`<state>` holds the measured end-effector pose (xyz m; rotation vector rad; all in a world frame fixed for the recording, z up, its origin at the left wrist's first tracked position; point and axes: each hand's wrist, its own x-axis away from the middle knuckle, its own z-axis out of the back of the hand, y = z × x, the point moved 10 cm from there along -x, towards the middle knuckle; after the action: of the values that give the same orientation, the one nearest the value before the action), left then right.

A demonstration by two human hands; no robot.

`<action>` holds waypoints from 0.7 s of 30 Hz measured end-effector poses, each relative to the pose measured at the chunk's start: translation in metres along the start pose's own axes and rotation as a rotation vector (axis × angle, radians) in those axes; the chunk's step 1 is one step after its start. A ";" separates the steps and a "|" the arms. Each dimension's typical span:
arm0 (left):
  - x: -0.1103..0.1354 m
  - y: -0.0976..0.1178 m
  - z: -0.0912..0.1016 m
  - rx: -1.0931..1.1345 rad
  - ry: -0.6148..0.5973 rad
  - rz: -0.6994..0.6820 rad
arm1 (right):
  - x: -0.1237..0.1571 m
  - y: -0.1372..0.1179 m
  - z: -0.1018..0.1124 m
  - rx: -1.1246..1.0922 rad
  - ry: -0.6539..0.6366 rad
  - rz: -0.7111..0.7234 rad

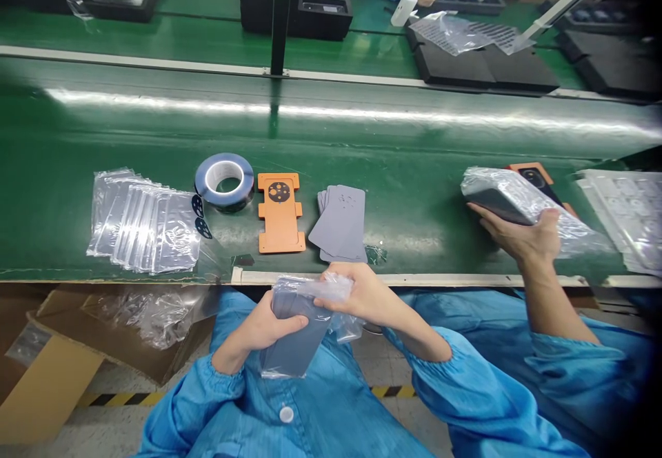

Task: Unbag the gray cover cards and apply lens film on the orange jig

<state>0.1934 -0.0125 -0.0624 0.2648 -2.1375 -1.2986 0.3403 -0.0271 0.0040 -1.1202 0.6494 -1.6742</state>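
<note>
Far left, a carton [46, 389] on the floor is holding loose film. On the green surface [414, 168], clear bags [145, 227] are lying fanned with their edges stepped, likely so one lifts at a time. A tape roll [225, 181] is sitting flat just beyond them, with an orange jig [279, 213] beside it showing a dark round inset at its top. Grey panels [341, 223] are lying in a loose stack right of the jig, near the front edge, probably for easy reach. Below that edge, over the lap, the left hand [263, 330] is clasping a bagged panel [292, 347], thumb across its face, steadying it. The right hand [362, 292] is pinching the bag's crumpled mouth at the top. The bag is carrying one grey panel, as far as shows. Farther right, a co-worker's hand [522, 234] is gripping a film-wrapped bundle [512, 192] resting on the surface, and a tray [625, 216] is lying at the far right.
</note>
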 end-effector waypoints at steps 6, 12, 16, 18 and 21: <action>-0.002 -0.003 0.001 -0.008 -0.006 -0.013 | -0.004 -0.005 -0.006 0.192 -0.095 -0.032; -0.002 0.001 -0.003 -0.030 -0.017 -0.040 | -0.002 0.004 -0.017 -0.015 -0.236 -0.105; -0.003 0.000 -0.004 -0.040 -0.015 -0.008 | -0.002 0.004 -0.016 -0.064 -0.261 -0.022; -0.003 -0.001 -0.005 -0.032 -0.025 0.013 | -0.001 0.003 -0.013 -0.065 -0.274 0.020; -0.003 -0.002 -0.006 -0.025 -0.042 0.029 | -0.002 -0.002 -0.004 -0.060 -0.261 0.074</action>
<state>0.1993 -0.0168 -0.0631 0.1971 -2.1504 -1.3247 0.3363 -0.0250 0.0031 -1.3150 0.5696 -1.4228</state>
